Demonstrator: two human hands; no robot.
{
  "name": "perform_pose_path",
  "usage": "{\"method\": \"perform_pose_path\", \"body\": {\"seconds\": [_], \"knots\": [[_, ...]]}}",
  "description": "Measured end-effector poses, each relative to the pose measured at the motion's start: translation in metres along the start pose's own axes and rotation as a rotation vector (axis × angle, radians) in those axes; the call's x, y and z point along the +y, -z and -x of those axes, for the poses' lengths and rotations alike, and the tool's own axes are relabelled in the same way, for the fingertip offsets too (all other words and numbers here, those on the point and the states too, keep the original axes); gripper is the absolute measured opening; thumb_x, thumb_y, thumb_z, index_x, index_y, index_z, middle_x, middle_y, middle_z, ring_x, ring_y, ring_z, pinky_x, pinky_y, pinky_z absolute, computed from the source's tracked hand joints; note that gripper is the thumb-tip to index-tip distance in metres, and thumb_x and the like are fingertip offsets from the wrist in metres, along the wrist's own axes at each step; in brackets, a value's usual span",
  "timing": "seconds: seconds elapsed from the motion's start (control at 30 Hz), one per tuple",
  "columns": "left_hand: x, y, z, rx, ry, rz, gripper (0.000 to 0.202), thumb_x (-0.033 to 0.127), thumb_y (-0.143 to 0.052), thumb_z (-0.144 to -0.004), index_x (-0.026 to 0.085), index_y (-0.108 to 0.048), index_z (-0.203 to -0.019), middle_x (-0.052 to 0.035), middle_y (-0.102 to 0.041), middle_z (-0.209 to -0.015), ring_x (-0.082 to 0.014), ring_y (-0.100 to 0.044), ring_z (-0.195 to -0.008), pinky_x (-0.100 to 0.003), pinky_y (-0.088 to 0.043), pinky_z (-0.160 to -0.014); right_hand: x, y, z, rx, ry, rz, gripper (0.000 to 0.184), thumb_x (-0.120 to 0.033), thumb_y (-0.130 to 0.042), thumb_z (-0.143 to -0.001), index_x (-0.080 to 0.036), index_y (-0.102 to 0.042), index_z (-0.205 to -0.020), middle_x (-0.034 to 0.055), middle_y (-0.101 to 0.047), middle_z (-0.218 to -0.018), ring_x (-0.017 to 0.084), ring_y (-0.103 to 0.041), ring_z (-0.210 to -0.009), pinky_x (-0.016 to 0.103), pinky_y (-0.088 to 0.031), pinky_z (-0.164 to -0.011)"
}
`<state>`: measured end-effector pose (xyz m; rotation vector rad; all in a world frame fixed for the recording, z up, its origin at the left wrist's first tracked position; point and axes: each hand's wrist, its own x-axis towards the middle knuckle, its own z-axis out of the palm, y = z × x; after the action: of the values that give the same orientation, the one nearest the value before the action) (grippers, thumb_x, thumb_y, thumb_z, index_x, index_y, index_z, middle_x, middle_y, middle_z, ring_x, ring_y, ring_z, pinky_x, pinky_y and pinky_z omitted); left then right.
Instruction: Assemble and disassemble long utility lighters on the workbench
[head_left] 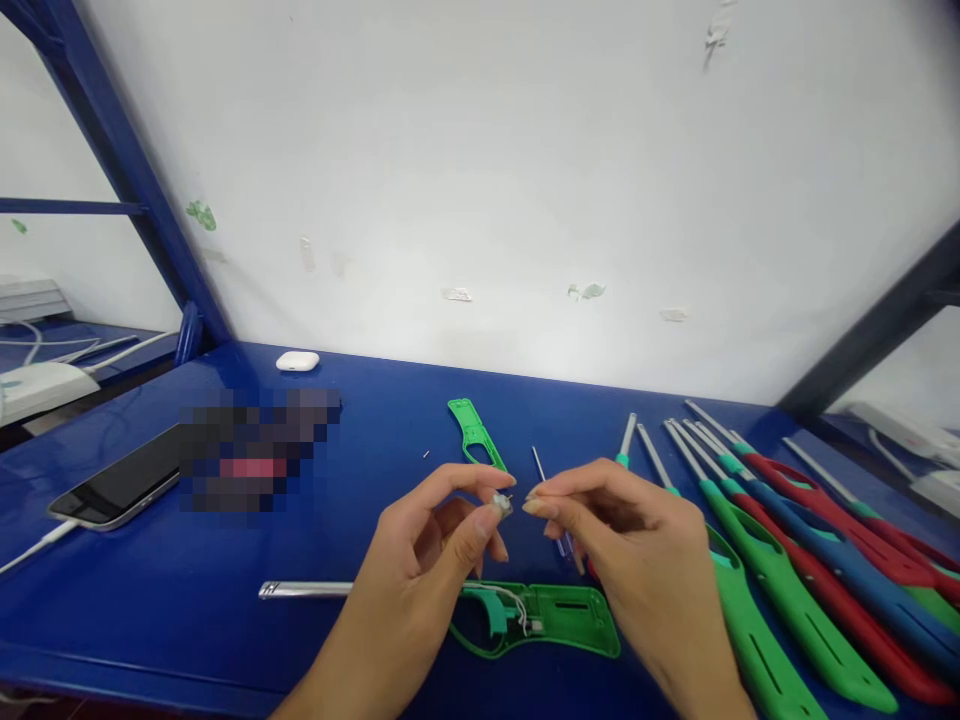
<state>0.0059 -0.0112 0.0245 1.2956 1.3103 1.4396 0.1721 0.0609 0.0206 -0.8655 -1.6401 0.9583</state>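
Observation:
Between the thumb and fingers of my left hand (435, 550) is a small grey-white part (502, 504) with a thin metal tip. My right hand (622, 550) is pinched closed just right of that part, a small gap away; anything in its fingertips is too small to make out. Below both hands lies an opened green long-neck lighter (577, 618), its metal tube (300, 590) pointing left and white wires (517, 605) inside. The other green shell half (472, 430) rests behind my hands. A slim screwdriver (541, 475), partly hidden, lies behind my right hand.
Several green, red and blue long-neck lighters (810, 610) lie together on the right. At left are a phone (127, 480) on a cable and a blurred-out patch. A white earbud case (298, 361) sits near the wall. A tiny pin (426, 454) lies on the blue table (375, 420).

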Motion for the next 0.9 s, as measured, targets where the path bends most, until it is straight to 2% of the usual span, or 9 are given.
{"method": "perform_pose_path", "body": {"seconds": [0.17,0.33,0.57,0.73,0.9], "knots": [[0.001,-0.002,0.001,-0.02,0.009,0.033,0.031,0.047,-0.065,-0.099,0.019,-0.075,-0.11,-0.0014,-0.065,-0.071,-0.0162,-0.056,-0.065,-0.026,-0.046,-0.059,0.001,0.0,0.0,0.022,0.063,0.059,0.013,-0.033,-0.084,-0.082,-0.028,-0.077,-0.072,-0.0051,-0.071,-0.065,0.008,-0.058,-0.053,0.017,-0.044,-0.047],[-0.002,-0.002,0.001,-0.025,0.03,0.062,0.034,0.049,-0.066,-0.098,0.019,-0.074,-0.112,-0.0009,-0.063,-0.069,-0.0149,-0.052,-0.061,-0.025,-0.042,-0.057,-0.003,-0.003,0.001,-0.005,0.125,0.12,0.017,-0.031,-0.081,-0.086,-0.026,-0.072,-0.072,-0.0072,-0.066,-0.063,0.007,-0.049,-0.05,0.017,-0.04,-0.045],[-0.003,-0.003,0.002,-0.049,0.038,0.131,0.031,0.05,-0.067,-0.099,0.02,-0.068,-0.105,0.0013,-0.06,-0.069,-0.0127,-0.049,-0.06,-0.024,-0.037,-0.055,-0.001,-0.003,0.001,-0.009,0.293,0.204,0.011,-0.022,-0.075,-0.094,-0.027,-0.074,-0.083,-0.0087,-0.071,-0.072,0.006,-0.06,-0.057,0.015,-0.047,-0.051],[-0.009,-0.002,0.001,-0.093,0.047,0.19,0.03,0.051,-0.063,-0.102,0.021,-0.061,-0.103,0.0037,-0.059,-0.069,-0.01,-0.045,-0.058,-0.022,-0.034,-0.054,0.0,-0.002,0.003,-0.022,0.339,0.231,0.012,-0.02,-0.07,-0.097,-0.027,-0.073,-0.088,-0.0092,-0.069,-0.071,0.004,-0.057,-0.053,0.014,-0.045,-0.049],[-0.009,-0.005,0.002,-0.138,0.092,0.291,0.03,0.051,-0.062,-0.103,0.021,-0.059,-0.105,0.004,-0.059,-0.07,-0.0091,-0.049,-0.057,-0.022,-0.033,-0.052,-0.001,-0.004,0.004,-0.04,0.426,0.269,0.014,-0.016,-0.067,-0.098,-0.025,-0.071,-0.088,-0.0085,-0.07,-0.077,0.004,-0.061,-0.064,0.011,-0.047,-0.058]]}}
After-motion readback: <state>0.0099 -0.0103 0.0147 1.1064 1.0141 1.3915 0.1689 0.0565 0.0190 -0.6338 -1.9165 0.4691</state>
